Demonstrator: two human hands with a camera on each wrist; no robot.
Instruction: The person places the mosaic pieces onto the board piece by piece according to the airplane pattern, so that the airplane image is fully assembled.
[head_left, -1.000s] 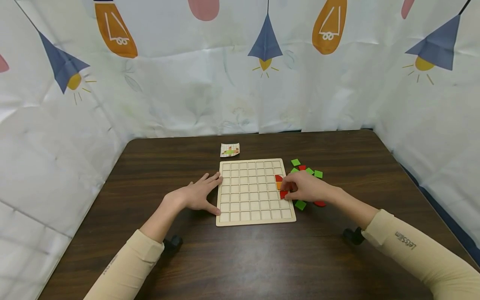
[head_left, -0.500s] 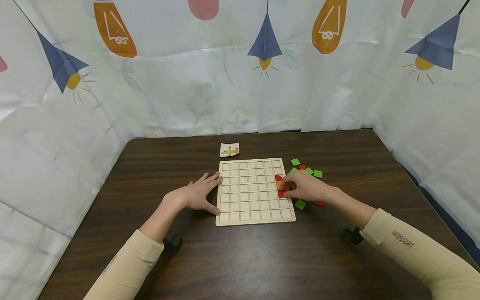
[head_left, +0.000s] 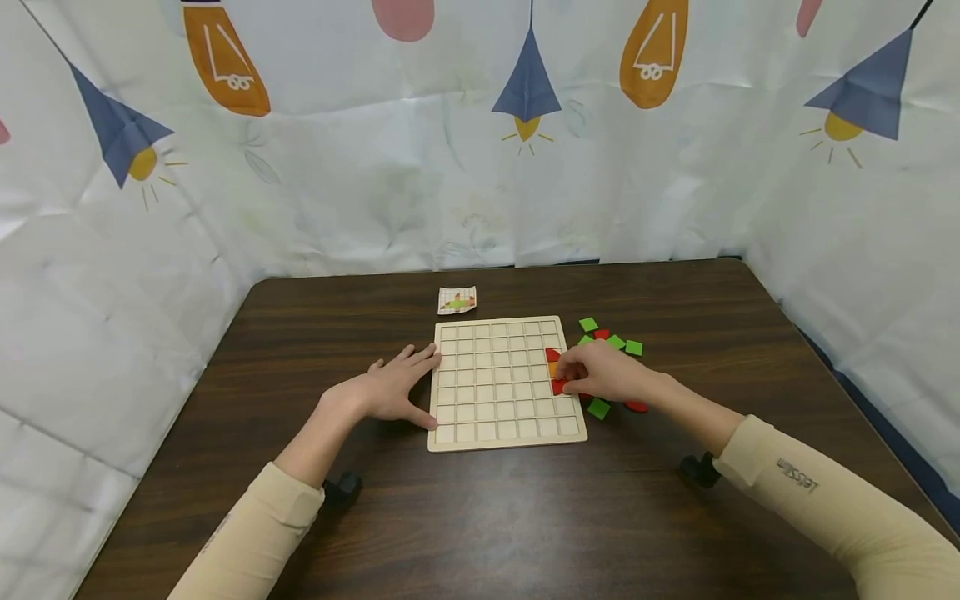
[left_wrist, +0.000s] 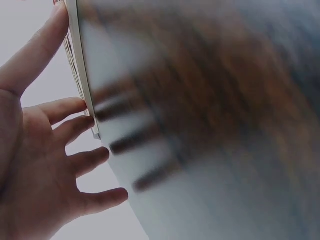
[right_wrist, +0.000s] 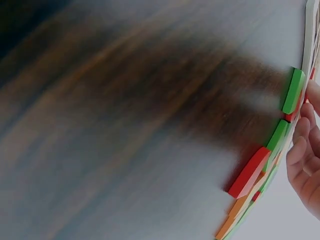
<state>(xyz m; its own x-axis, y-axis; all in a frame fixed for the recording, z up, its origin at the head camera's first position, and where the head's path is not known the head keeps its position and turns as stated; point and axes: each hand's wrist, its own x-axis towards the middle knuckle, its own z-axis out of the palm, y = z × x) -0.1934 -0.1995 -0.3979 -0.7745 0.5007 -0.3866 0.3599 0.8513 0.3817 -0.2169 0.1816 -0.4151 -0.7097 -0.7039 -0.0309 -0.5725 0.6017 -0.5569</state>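
A wooden grid board lies flat on the table. My left hand rests on its left edge, fingers spread and straight; the left wrist view shows the thumb and fingertips against the board's side. At the right-hand column, my right hand is bent over, thumb and curled fingers pinching a red tile that sits at a grid cell. Just above it in the same column are an orange tile, partly covered by the fingers, and a rounded red tile.
Loose green tiles and red tiles lie right of the board, some hidden under the right hand. The right wrist view also shows orange tiles there. A small pattern card lies behind the board. A printed curtain surrounds the table.
The right thumb and fingers have shifted slightly left on the red tile. The left hand stays at the board's edge. The whole view has drifted a little.
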